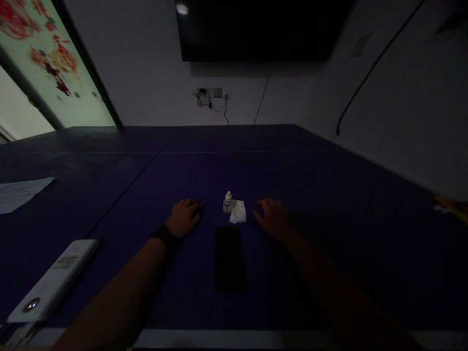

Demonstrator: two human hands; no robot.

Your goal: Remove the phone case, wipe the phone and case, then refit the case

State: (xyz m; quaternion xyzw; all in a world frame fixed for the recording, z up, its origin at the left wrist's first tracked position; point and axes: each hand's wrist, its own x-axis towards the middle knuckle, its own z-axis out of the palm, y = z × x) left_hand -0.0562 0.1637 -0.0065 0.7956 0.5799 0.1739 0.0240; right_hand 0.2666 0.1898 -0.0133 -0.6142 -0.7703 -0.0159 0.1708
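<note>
My left hand (185, 217), with a dark band on its wrist, rests palm down on the dark blue table (190, 297), its fingers loosely curved and holding nothing. On the other side my right hand (272, 217) also lies on the table, thumb apart from the fingers, and holds nothing. Between them stands a small clear bottle (227, 204) with a white cap, upright. A folded white cloth or tissue (238, 212) lies right beside it. Closer to me, a black smartphone (229, 259) lies flat with a dark screen. Neither hand touches these things.
A white power bank (54, 282) with a cable lies at the near left. Printed paper (22, 194) is at the far left. A yellowish item (453, 208) sits at the right edge. Behind the table, a screen (256, 29) hangs above wall sockets (215, 92).
</note>
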